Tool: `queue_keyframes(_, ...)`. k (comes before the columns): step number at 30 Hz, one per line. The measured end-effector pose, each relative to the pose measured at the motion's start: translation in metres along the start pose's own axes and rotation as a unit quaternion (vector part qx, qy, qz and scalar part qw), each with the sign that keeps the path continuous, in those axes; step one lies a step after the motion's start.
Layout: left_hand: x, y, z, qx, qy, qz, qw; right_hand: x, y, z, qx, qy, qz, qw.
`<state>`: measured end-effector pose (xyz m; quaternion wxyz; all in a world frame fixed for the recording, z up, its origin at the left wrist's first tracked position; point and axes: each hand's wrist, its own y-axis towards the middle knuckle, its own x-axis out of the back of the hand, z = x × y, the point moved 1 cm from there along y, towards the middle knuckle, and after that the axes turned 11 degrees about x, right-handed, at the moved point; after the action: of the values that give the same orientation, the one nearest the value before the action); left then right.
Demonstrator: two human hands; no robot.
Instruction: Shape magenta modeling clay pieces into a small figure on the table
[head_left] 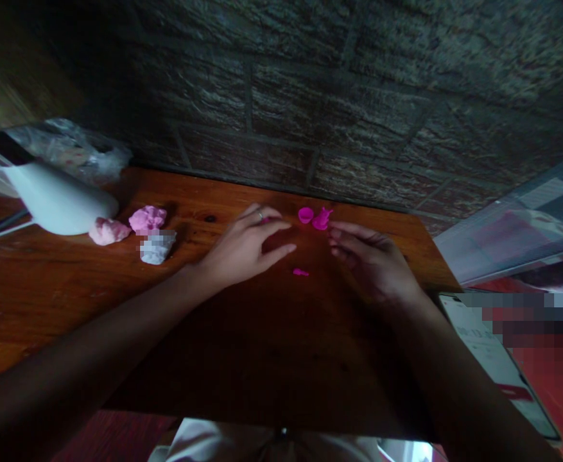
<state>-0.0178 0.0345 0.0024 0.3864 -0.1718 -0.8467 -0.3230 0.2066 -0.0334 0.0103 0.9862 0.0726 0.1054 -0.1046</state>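
My left hand (247,247) hovers over the wooden table with thumb and fingers apart. A ring is on one finger, and a bit of bright pink shows beside the fingers; whether the hand touches it I cannot tell. My right hand (375,256) has its thumb and fingertips drawn together; anything between them is hidden. Just left of those fingertips stands a pink plastic piece with thin prongs (321,219). Beside it is a small pink cup (305,215). A small, narrow pink piece (301,272) lies on the table between my hands.
Pink, pale pink and whitish lumps (147,219) sit at the left, near a white rounded object (64,199) and crumpled clear plastic (81,154). A stone-patterned wall (281,122) borders the table (199,192) at the back. A phone-like screen (478,340) lies at right.
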Motion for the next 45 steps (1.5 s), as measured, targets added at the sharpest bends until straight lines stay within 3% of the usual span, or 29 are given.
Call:
queue_keyframes(4,-0.01,-0.006,-0.013,-0.035,-0.033,0.123,0.991,0.002,0.001,-0.003,0.014,0.002,0.029,0.999)
queue_keyframes(7,-0.016,-0.008,-0.011,-0.038,-0.055,0.159,0.985,0.002,0.0,-0.005,0.006,-0.006,0.046,0.999)
queue_keyframes(11,-0.016,-0.007,-0.01,-0.043,-0.097,0.156,0.982,0.002,0.0,-0.004,-0.006,-0.003,0.059,0.998)
queue_keyframes(14,-0.014,-0.006,-0.011,-0.009,-0.163,0.157,0.974,0.002,-0.001,-0.002,0.003,-0.021,0.079,0.997)
queue_keyframes(19,-0.014,-0.005,-0.013,0.068,-0.362,0.158,0.916,0.001,-0.003,0.002,0.011,-0.016,0.08,0.997)
queue_keyframes(22,-0.014,-0.002,-0.012,0.089,-0.421,0.143,0.891,-0.002,-0.003,0.003,-0.006,0.0,0.084,0.996)
queue_keyframes(32,-0.013,-0.002,-0.013,0.116,-0.445,0.104,0.882,-0.004,-0.005,0.005,0.036,-0.041,0.122,0.991)
queue_keyframes(37,-0.011,-0.003,-0.015,0.097,-0.437,0.09,0.89,-0.008,-0.005,0.006,0.058,-0.087,0.106,0.989)
queue_keyframes(45,-0.011,-0.004,-0.016,0.087,-0.424,0.068,0.899,-0.009,-0.005,0.009,0.055,-0.063,0.095,0.992)
